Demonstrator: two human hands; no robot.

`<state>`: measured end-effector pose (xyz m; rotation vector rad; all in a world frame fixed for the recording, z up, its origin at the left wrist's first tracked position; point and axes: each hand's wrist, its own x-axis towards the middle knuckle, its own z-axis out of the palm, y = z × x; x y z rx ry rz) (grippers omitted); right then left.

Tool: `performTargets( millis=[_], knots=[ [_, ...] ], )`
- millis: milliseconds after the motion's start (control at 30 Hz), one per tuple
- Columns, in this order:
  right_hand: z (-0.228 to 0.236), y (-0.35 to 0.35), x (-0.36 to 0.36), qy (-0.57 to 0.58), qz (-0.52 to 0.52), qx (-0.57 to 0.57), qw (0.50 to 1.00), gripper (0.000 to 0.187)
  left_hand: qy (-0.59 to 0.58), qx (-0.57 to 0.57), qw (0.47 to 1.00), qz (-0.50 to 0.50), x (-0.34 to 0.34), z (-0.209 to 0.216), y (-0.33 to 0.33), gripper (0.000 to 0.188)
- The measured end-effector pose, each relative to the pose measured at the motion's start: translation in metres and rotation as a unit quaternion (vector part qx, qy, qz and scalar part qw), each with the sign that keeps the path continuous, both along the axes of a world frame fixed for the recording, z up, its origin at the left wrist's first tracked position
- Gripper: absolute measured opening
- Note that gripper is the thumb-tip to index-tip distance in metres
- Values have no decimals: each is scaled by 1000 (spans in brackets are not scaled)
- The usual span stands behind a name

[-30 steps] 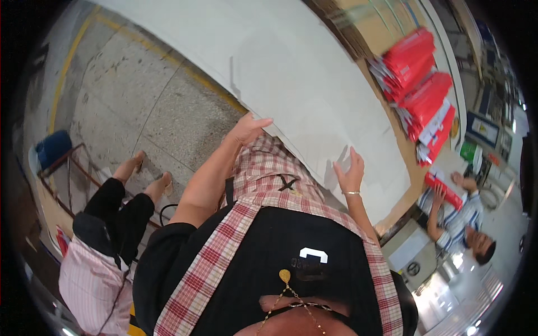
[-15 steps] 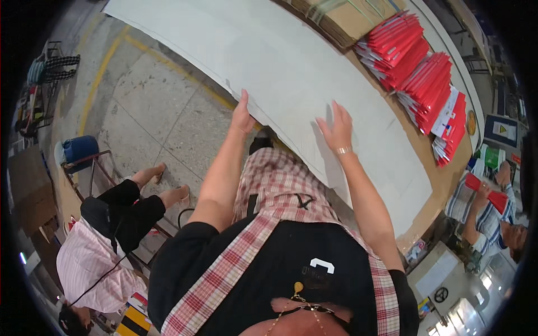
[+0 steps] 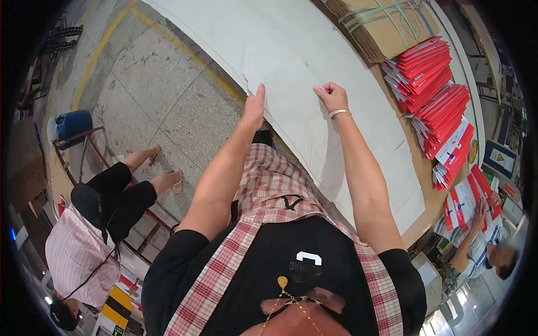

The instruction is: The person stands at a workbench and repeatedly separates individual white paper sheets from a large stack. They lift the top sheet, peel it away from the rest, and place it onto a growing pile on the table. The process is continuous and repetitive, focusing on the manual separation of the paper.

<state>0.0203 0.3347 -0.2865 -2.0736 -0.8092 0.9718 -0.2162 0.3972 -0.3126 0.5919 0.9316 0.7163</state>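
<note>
Resting flat on the near edge of a white sheet (image 3: 291, 73): left hand (image 3: 254, 107), fingers together and pointing to 12 o'clock, palm against the sheet's edge, holding nothing. Pinching the same sheet's surface at 3 o'clock of the left hand: right hand (image 3: 330, 95), fingers curled narrow, bracelet (image 3: 339, 113) on the wrist. Sheet spread over the table (image 3: 423, 185), reaching from 11 o'clock down to 4 o'clock, a further white stack beneath it. Stacked at 2 o'clock, on the table's far side: red folders (image 3: 434, 84) in leaning piles. Bundled at 1 o'clock: strapped cardboard (image 3: 381, 28). Seated at 8 o'clock on the floor side: person in striped top (image 3: 78, 252), bare feet toward the table. Standing at 9 o'clock: blue bucket (image 3: 73, 123). Working at 4 o'clock: another person's hand (image 3: 479, 210) on red-and-white prints.
</note>
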Motion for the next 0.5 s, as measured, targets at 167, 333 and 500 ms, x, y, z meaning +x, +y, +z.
performTargets(
  millis=[167, 333, 500],
  knots=[
    [-7, 10, 8, -50, -31, -37, 998, 36, 1, -27, 1000, -16, 10, 4, 0, 64],
    [18, 5, 5, -199, 11, -12, 980, 48, -235, -152, 958, -64, -8, 35, 0, 62],
    [72, -128, 3, -286, -2, 82, 955, 55, -190, -102, 971, -98, -21, -8, -26, 60]
  ],
)
